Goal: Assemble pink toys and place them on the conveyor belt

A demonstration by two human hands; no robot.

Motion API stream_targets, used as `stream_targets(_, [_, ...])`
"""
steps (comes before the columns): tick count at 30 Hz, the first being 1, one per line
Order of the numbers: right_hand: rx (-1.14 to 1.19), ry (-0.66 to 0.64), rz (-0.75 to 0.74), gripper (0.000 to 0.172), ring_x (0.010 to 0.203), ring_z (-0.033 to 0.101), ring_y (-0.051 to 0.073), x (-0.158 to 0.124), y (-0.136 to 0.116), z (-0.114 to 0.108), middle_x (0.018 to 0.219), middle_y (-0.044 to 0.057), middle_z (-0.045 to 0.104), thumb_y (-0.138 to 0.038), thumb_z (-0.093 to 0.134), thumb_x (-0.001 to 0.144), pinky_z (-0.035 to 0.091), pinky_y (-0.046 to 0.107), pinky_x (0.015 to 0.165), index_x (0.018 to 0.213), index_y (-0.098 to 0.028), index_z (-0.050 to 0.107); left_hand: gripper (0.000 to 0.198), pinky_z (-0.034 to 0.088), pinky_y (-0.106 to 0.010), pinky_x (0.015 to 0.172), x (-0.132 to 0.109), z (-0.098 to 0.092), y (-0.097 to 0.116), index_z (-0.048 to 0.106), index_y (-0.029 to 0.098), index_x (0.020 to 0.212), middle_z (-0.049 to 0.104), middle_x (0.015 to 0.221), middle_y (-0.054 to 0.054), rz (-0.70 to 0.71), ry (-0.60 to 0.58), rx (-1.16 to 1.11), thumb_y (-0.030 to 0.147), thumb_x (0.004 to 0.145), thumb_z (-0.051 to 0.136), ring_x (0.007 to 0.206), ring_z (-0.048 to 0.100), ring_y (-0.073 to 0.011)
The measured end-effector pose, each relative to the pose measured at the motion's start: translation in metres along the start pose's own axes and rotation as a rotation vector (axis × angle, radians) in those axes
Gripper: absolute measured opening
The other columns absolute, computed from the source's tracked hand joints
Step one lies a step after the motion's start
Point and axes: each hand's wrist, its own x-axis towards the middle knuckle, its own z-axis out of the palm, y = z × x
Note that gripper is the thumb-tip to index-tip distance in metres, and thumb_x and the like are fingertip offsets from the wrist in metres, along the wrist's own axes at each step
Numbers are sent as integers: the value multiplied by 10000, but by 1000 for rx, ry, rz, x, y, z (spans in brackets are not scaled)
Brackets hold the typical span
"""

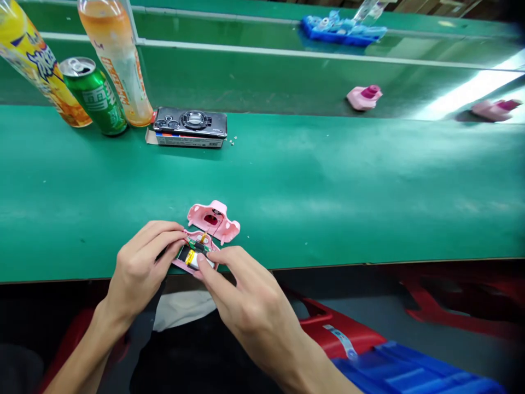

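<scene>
At the near edge of the green table lies an opened pink plastic toy-camera casing in two halves. The half nearest me, a pink shell [184, 265], holds a green circuit board and a battery [197, 259] with yellow tape. My left hand [141, 262] pinches this shell at its left edge. My right hand [246, 293] grips its right side, thumb and fingertip at the battery. Just beyond lies the other half, a pink shell [225, 227] with its inside up, and thin wires run between the halves. My fingers hide part of the board.
A yellow bottle [45, 65], a green can [96, 98] and an orange-drink bottle [118, 65] stand at the back left, beside a phone [192, 120] on a small box [188, 140]. Pink pieces [364, 98] and a blue tray [340, 34] lie farther back. A blue crate [410, 372] is below right.
</scene>
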Motion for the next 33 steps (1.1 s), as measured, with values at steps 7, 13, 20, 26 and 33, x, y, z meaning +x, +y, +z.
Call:
stream_targets(7, [-74, 4, -8, 231, 755, 627, 205, 6, -3, 11, 889, 110, 703, -47, 513, 996, 547, 332, 642, 1037, -56, 740, 170, 546, -274, 960, -2, 2, -3, 696, 184, 1057, 736, 1069, -59, 9, -12, 23, 75, 948, 624, 993, 695, -166])
stream_targets(13, [-120, -53, -3, 202, 719, 578, 212, 5, -5, 15, 844, 106, 672, -46, 554, 970, 514, 350, 597, 1044, -41, 742, 156, 544, -272, 976, -1, -3, -2, 668, 197, 1069, 704, 1132, -61, -3, -72, 5, 96, 961, 616, 1069, 671, -164])
stream_targets(20, [-235, -57, -56, 242, 1001, 613, 269, 3, -5, 8, 1184, 157, 718, -94, 563, 993, 539, 375, 773, 1148, -37, 739, 390, 526, -306, 1088, 0, -32, -22, 531, 269, 1395, 504, 1521, -85, 126, -527, 5, 284, 1011, 595, 1355, 550, -198])
stream_targets(26, [-197, 43, -135, 287, 1129, 582, 225, -11, 8, 18, 1322, 1, 717, -109, 518, 1037, 500, 355, 868, 1231, -128, 728, 324, 517, -305, 1078, -5, -28, -28, 575, 222, 1309, 537, 1438, -116, 219, -403, 41, 198, 989, 623, 1311, 563, -206])
stream_targets(33, [-105, 335, 16, 207, 783, 525, 187, -19, 18, 41, 1102, -29, 798, -119, 747, 910, 441, 353, 664, 1092, -215, 768, 225, 536, -363, 1043, -3, -24, -19, 596, 188, 1214, 549, 1405, -148, 197, -351, 72, 191, 990, 617, 1281, 571, -243])
